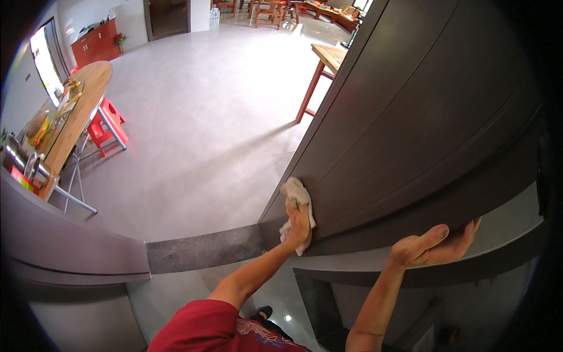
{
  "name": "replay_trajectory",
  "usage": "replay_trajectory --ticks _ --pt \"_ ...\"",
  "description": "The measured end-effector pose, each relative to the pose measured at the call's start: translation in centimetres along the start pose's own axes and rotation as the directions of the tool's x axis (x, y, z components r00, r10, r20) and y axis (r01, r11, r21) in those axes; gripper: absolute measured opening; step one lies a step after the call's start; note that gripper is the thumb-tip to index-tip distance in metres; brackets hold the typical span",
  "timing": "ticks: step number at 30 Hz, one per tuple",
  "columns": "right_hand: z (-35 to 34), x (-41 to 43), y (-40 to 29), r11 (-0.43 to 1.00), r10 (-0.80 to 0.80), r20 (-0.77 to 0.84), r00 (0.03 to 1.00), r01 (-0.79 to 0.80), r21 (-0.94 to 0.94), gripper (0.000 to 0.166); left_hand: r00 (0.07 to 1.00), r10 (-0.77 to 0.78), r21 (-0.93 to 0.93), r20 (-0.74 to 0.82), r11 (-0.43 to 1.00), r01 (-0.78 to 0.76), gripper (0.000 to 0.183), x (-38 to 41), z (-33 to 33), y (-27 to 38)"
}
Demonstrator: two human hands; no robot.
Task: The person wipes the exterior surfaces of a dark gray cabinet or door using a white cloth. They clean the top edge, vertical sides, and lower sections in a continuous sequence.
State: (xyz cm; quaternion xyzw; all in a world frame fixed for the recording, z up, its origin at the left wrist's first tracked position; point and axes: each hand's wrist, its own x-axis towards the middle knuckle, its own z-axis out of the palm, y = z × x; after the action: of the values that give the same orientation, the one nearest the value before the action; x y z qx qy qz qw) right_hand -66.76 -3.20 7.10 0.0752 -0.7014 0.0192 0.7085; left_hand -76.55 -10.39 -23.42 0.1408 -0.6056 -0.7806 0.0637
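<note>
My left hand [299,222] presses a whitish cloth [295,192] against the lower left part of a dark brown door frame panel [396,132], close to its edge. Parts of the cloth stick out above and below the fingers. To the right, my right hand [435,246] is at the panel's near edge, palm up, thumb apart and the fingers partly hidden behind that edge; it holds no loose thing that shows.
A dark stone threshold [202,248] crosses the doorway. At left stand a wooden folding table [79,114] with pots and food, and a red plastic stool [105,127]. A wooden table [327,55] stands beyond the panel. A red cabinet [94,46] is by the far wall.
</note>
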Motion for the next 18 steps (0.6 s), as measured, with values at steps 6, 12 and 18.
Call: replay_trajectory --ticks 6,12,18 --pt "0.2 -0.3 0.7 0.988 -0.003 -0.001 1.000 0.003 0.154 0.042 0.965 0.151 -0.203 0.216 0.973 -0.107 0.060 -8.0 -1.2 1.8" --pt "-1.9 -6.4 -0.7 0.966 0.187 0.279 0.942 -0.228 0.122 0.065 0.679 0.646 -0.073 0.349 0.741 -0.667 0.068 -7.8 0.1 10.2" --pt "-2.6 -13.7 -1.3 0.898 0.300 0.417 0.858 -0.402 0.182 0.073 0.556 0.745 -0.017 0.369 0.604 -0.797 0.070 -2.4 1.0 13.5"
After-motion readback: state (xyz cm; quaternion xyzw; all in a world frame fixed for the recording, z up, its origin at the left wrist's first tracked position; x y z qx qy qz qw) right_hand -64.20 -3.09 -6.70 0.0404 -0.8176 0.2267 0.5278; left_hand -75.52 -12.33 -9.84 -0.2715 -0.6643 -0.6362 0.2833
